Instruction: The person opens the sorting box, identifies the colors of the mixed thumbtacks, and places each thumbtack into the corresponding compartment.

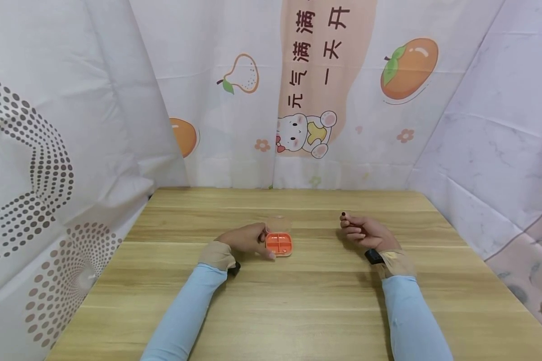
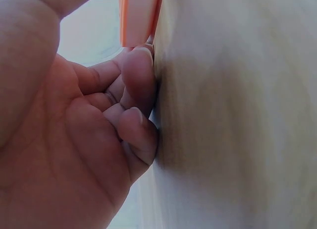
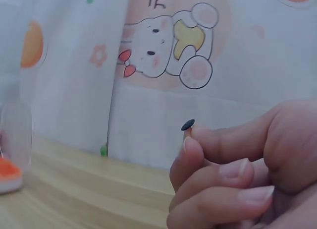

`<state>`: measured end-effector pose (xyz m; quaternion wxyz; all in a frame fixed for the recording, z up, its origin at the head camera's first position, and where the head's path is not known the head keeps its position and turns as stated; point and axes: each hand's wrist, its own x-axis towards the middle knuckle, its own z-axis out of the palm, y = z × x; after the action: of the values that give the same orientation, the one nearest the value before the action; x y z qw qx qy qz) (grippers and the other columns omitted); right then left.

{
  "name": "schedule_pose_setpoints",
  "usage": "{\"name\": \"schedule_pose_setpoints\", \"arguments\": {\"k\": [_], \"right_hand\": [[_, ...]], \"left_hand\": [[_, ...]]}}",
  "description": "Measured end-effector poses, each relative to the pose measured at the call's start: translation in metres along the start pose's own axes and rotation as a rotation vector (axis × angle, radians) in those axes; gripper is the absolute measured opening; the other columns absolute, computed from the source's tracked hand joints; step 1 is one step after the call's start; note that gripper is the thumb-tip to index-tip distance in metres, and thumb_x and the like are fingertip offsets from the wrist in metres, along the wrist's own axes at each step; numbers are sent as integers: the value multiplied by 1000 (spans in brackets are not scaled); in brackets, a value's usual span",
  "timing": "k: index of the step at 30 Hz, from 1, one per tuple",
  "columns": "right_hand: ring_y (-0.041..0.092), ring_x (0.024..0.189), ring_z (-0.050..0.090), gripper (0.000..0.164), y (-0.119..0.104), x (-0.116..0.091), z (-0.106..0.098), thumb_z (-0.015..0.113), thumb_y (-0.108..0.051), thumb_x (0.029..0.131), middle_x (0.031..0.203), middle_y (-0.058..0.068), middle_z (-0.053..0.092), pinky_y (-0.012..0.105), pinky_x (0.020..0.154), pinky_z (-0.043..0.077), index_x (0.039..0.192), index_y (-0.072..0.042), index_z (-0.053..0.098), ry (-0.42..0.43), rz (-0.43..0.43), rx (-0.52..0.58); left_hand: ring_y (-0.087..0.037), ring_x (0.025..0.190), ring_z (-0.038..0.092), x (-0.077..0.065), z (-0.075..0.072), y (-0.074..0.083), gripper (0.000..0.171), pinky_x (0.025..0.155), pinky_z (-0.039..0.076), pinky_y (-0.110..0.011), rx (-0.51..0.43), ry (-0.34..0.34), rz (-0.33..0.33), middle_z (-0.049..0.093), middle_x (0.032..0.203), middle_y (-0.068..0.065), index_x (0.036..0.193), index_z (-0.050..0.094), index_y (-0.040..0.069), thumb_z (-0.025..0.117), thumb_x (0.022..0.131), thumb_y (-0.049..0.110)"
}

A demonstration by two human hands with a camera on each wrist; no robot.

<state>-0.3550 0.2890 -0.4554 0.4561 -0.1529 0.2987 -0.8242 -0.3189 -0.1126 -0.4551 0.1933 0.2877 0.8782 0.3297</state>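
A small orange pill box with four compartments lies on the table, its clear lid raised at the back. My left hand holds the box by its left side, thumb at the front corner and fingers toward the back. In the left wrist view, curled fingertips rest on the table beside the box's edge. To the right, my right hand is raised, pinching a small dark disc-shaped piece between thumb and index finger. Its other fingers are curled in.
The wood-grain table spreads around both hands. A white printed curtain hangs along its back edge, with more cloth at the left and right sides. A black wrist device sits on the right wrist.
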Motion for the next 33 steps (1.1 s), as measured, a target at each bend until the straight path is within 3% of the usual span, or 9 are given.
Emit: {"name": "schedule_pose_setpoints", "arguments": {"k": [5,8,11,13,16,19,21,23,33], "right_hand": [[7,64,16,46,-1,-1,-7,-2,-25,109,96,-3,38,17,58,21,110,-10,42,-173,29,89],[7,63,16,45,-1,-1,-5,-1,-25,109,95,-3,39,18,57,21,111,-10,42,-152,20,75],[7,61,17,36,-1,0,2,11,-21,111,89,-2,41,19,54,23,109,-8,44,-2,-32,-25],[7,58,20,27,-1,1,7,26,-19,111,84,-2,45,20,52,23,106,-7,49,182,-80,-178],[7,54,27,19,0,2,12,48,-22,105,78,-2,48,22,52,26,102,-5,58,493,-108,-531],[10,55,32,31,1,3,14,60,-28,98,75,0,48,27,55,30,102,2,62,719,-70,-871],[12,56,33,40,2,3,14,61,-32,97,73,1,45,29,55,31,103,8,60,786,-43,-1028],[13,56,33,44,3,3,14,62,-32,96,71,1,44,29,55,32,104,11,59,814,-30,-1101],[10,55,35,44,8,10,16,65,-33,95,69,1,46,29,52,32,106,10,63,820,-35,-1205]], "left_hand": [[-14,82,44,1,0,-1,66,68,38,-24,11,-3,3,49,93,-5,116,49,8,81,74,47],[-14,82,44,1,0,-1,67,68,38,-25,14,-1,0,50,93,-5,117,49,9,81,74,48],[-14,82,44,1,0,-1,67,68,38,-25,6,1,-1,50,93,-5,117,49,9,82,73,48],[-14,82,44,1,0,-1,67,68,38,-25,5,-1,0,50,93,-5,117,49,8,82,73,48],[-15,82,44,0,0,0,67,68,38,-25,-3,-3,3,50,93,-5,116,49,8,82,74,47],[-14,82,45,1,0,-1,67,68,39,-25,-7,-5,6,50,93,-5,117,49,8,82,73,47],[-14,81,45,1,0,-1,66,67,39,-25,-7,-6,7,51,92,-4,117,49,8,82,73,46],[-13,81,45,1,0,-2,66,68,38,-24,1,-5,7,50,92,-4,116,49,8,82,73,47],[-13,81,44,1,0,-2,65,67,38,-24,16,0,10,49,92,-4,115,49,8,82,74,47]]}}
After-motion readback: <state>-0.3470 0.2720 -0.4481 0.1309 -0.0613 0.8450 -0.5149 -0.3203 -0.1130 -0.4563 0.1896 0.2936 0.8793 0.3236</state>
